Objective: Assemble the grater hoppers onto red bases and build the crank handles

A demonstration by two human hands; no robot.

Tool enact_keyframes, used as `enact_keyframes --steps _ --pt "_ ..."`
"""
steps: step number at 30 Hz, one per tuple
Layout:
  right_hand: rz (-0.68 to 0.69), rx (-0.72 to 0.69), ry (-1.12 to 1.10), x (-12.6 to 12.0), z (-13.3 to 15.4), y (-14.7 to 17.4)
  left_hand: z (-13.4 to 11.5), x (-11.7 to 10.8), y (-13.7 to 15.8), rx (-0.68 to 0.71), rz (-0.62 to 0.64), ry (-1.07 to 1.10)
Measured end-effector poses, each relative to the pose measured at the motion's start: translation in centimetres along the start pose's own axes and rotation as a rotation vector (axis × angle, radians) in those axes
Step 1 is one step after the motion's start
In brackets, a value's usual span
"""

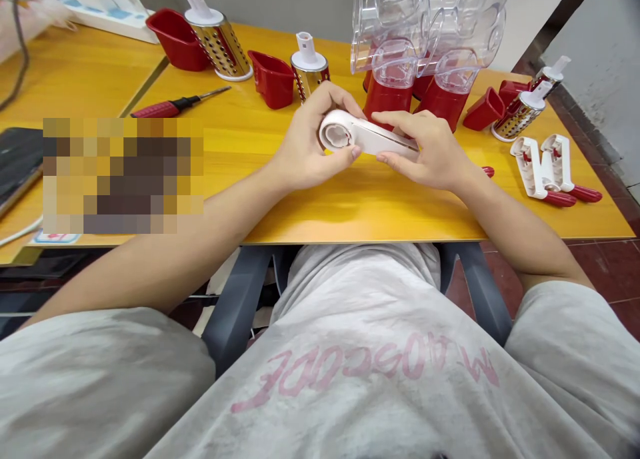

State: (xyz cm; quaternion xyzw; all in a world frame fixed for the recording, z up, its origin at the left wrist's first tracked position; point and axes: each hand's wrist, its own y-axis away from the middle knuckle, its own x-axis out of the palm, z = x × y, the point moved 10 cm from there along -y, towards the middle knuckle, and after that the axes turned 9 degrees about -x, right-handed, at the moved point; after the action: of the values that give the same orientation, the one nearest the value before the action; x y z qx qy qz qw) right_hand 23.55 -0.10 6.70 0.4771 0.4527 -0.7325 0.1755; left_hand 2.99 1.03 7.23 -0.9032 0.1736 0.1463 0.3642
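Note:
A white plastic crank handle (370, 134) is held above the table between both hands, its round socket end facing left and toward me. My left hand (315, 139) wraps that socket end, with the thumb below it. My right hand (425, 146) grips the other end, thumb underneath and fingers on top, hiding that tip. A small red piece (489, 172) shows just past my right wrist. Two more white crank handles with red grips (537, 169) lie on the table at the right.
Drum graters (215, 42) and red pushers (273, 79) stand along the back. Clear plastic housings on red bases (395, 92) rise behind my hands. A red-handled screwdriver (170, 104) lies at left, near a blurred-out patch (125, 179) and a dark phone-like object (20, 166).

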Motion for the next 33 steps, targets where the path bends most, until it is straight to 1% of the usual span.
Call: enact_keyframes --steps 1,3,7,10,12,15,18,24,33 --pt "0.001 -0.003 0.025 -0.1 0.1 0.0 0.0 -0.2 0.0 0.013 -0.002 -0.011" --pt "0.011 -0.008 0.068 -0.1 0.4 0.1 0.2 0.0 0.1 0.003 0.034 -0.048" --pt "0.016 -0.062 0.125 0.3 1.1 0.2 1.5 1.0 0.3 -0.12 0.14 -0.226" --pt "0.014 -0.101 0.141 0.9 1.5 0.2 2.0 1.5 0.2 -0.172 0.194 -0.317" --pt "0.019 -0.105 0.142 1.1 1.7 0.1 1.8 1.7 0.2 -0.169 0.211 -0.367" --pt "0.028 -0.112 0.134 1.4 2.1 0.1 1.0 1.9 0.4 -0.136 0.204 -0.397" --pt "0.021 -0.112 0.118 1.5 2.3 0.2 0.6 2.5 0.7 -0.11 0.221 -0.438" --pt "0.045 -0.063 0.084 2.4 1.6 0.2 1.4 4.0 1.2 -0.119 0.323 -0.585" --pt "0.063 0.047 0.012 3.0 0.9 0.4 1.5 5.1 1.7 -0.096 0.35 -0.644"
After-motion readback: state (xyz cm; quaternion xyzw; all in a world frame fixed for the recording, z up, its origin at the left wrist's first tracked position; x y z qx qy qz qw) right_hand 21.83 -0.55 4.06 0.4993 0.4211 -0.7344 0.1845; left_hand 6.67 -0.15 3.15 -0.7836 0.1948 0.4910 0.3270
